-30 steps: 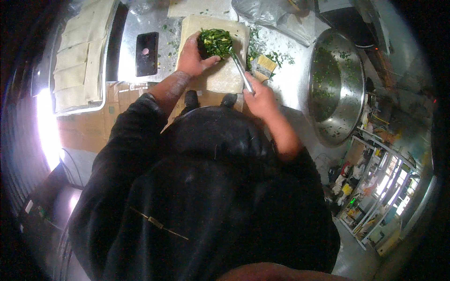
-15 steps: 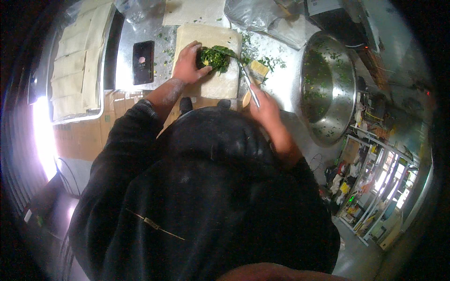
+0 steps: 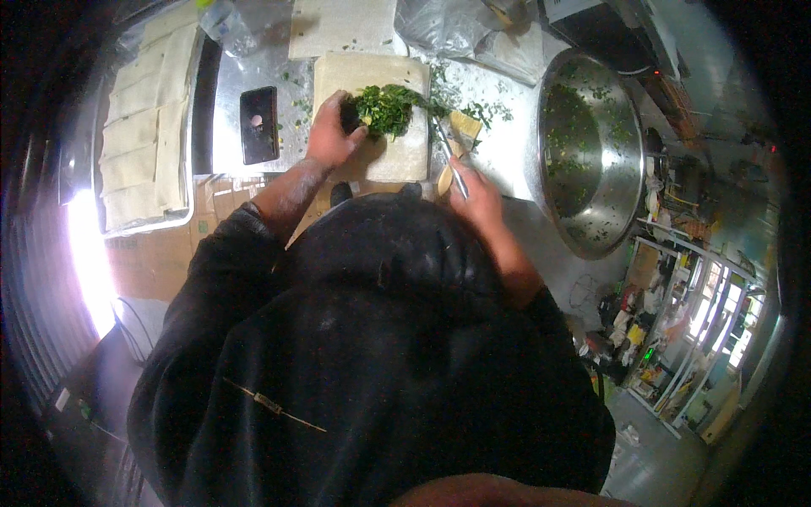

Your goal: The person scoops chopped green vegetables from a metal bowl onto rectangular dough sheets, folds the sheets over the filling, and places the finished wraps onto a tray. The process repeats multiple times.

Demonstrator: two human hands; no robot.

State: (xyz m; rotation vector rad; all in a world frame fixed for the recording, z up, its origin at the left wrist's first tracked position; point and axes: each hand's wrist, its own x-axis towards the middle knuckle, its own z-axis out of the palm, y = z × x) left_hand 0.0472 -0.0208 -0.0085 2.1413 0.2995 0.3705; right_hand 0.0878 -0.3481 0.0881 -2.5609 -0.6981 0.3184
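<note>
A heap of chopped greens (image 3: 384,111) with yellowish bits lies on a stack of pale square dough sheets (image 3: 372,160). At the left edge of the heap is my left hand (image 3: 332,137), its thumb and fingers apart and nothing gripped between them. My right hand (image 3: 477,196) is closed round the handle of a metal spoon (image 3: 448,145), whose far end reaches the right side of the greens and is hard to make out. Beside the spoon lies a flat brush (image 3: 465,127) with yellow bristles, its wooden handle partly hidden.
A big steel bowl (image 3: 591,221) with green scraps inside stands on the right. At left are a dark phone (image 3: 258,125) and a tray of overlapping dough sheets (image 3: 144,127). Another dough stack (image 3: 342,25) and plastic bags (image 3: 439,29) lie at the back.
My left hand has drawn back slightly to the left and off the greens. The spoon's far end has shifted a little, and the greens lie more spread out. My view has tilted slightly.
</note>
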